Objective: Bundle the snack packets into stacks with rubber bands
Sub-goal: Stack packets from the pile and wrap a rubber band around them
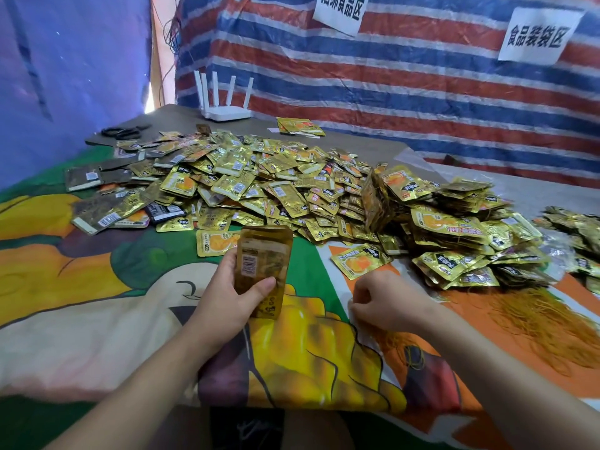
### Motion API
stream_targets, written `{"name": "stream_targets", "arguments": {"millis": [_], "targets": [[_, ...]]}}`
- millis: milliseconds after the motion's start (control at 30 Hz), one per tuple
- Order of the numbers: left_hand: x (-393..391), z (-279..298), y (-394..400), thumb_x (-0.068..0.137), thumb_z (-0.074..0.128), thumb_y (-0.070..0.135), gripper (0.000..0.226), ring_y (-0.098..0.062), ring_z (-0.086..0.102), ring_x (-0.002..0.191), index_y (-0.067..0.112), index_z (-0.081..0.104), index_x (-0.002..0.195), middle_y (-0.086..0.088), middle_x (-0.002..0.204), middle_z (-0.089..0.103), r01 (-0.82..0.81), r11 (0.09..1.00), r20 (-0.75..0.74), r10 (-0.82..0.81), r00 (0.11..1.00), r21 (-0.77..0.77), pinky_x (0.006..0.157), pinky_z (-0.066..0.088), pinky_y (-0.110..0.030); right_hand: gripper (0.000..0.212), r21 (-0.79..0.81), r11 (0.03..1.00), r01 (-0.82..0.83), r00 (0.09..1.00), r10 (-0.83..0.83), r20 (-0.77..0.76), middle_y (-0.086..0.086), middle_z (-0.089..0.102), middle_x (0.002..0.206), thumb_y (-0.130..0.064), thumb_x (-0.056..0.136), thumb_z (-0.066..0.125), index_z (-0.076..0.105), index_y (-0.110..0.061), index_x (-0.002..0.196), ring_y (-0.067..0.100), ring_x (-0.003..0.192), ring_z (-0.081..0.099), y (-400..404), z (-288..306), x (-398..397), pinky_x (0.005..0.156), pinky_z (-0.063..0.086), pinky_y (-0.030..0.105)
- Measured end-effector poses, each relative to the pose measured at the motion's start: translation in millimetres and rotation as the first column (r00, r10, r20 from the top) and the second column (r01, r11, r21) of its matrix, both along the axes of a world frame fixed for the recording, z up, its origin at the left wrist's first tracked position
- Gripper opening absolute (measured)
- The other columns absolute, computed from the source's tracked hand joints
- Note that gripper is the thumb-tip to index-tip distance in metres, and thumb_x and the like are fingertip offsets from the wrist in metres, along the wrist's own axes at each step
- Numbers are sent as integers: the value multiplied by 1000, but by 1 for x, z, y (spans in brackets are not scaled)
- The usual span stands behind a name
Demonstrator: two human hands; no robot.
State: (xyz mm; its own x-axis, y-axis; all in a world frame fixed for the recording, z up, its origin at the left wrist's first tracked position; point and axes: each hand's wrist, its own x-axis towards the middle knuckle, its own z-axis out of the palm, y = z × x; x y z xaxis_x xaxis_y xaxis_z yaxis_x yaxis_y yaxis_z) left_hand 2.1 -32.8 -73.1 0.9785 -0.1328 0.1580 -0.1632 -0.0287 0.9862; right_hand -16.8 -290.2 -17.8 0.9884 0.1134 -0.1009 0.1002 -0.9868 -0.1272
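Left hand (233,297) grips an upright stack of snack packets (263,267) above the colourful printed tablecloth (97,287); right hand (386,303) rests curled on the cloth beside loose rubber bands (519,323), its hold indeterminate. Loose packets (259,180) are heaped behind, before a striped tarpaulin wall (389,76)

Backdrop: red, white and blue striped tarpaulin (406,69), creased, spanning the rear. Two white paper signs (339,11) (539,35) with black Chinese characters fixed to it. Left side: blue-purple sheet (71,66), with a bright gap of daylight (156,60) between the two. Table (181,116): grey-brown top at the far end, the near part covered by a colourful cartoon-print cloth (97,287). White router (224,99), five antennas upright, at the far edge.
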Motion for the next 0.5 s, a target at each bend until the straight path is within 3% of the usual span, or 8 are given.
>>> {"name": "stream_targets", "arguments": {"millis": [167,333,500], "targets": [[0,0,0,87,72,13,40,-6,67,103,33,52,116,11,109,72,1,1000,-1,-1,1000,-13,89,52,-29,15,247,964,100,994,-110,25,-11,68,76,-22,87,64,73,-25,75,3,71,61,-10,8,1,57,43,18],[1,-1,0,86,72,16,41,-6,67,103,31,52,118,12,109,72,10,1000,-1,-10,1000,-17,89,52,-30,13,125,991,54,998,-57,22,-9,64,77,-33,87,65,64,-27,76,3,72,56,-7,-13,-1,55,38,18],[0,-1,0,86,72,16,41,-6,67,104,32,52,119,11,110,72,7,1000,-5,-7,1000,-19,90,53,-30,16,100,994,52,994,-60,88,-10,61,75,-27,88,60,60,-29,72,4,71,54,-10,-14,2,53,35,20]]}}
